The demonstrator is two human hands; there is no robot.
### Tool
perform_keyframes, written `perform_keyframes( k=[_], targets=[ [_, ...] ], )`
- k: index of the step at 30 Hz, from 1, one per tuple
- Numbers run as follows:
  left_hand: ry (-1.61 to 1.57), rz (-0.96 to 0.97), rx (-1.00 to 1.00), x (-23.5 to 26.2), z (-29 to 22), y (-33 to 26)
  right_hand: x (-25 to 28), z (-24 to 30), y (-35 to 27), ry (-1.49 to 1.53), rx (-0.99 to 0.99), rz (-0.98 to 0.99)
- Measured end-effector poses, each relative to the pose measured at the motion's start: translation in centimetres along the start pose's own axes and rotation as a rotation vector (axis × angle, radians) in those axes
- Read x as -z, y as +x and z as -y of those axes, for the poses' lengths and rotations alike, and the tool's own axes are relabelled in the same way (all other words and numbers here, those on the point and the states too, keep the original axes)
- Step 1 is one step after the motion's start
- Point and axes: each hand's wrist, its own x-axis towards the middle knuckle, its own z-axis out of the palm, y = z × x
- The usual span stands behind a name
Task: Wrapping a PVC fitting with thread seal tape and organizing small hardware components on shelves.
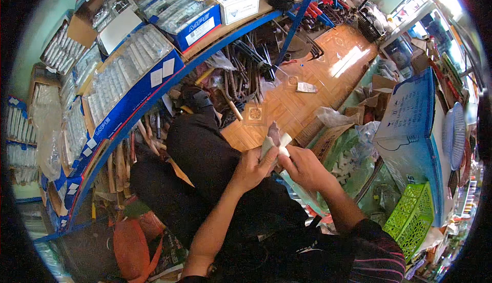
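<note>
Left hand (252,169) and right hand (305,167) meet over the person's lap, both closed on a white pipe fitting (273,144). Fitting pokes up between the fingertips; left fingers curl around its left side, right fingers pinch its right end. Wood-pattern floor (307,96) beyond.

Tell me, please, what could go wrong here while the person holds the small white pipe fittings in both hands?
1. Both hands, left hand and right hand, grip the white pipe fittings above the lap; a slip could drop one among the tools on the floor, where it may be hard to find.
2. The open bag of white fittings sits close to the right forearm; a nudge might spill it.
</note>
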Motion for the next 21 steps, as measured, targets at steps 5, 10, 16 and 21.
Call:
perform_keyframes(
  k=[5,10,16,21],
  targets=[
    [0.07,-0.018,-0.053,-0.3,0.0,-0.3,0.0,-0.3,0.0,-0.059,0.039,0.029],
    [0.285,-0.138,-0.237,-1.0,1.8,-0.1,0.2,-0.3,0.0,-0.148,-0.02,0.138],
    [0.2,-0.067,-0.092,-0.7,1.6,0.1,-1.0,-1.2,-0.3,-0.136,0.021,0.325],
    [0.125,-0.042,-0.183,-0.8,2.6,0.6,-3.3,2.2,-1.4,-0.082,0.197,0.432]
  ],
)
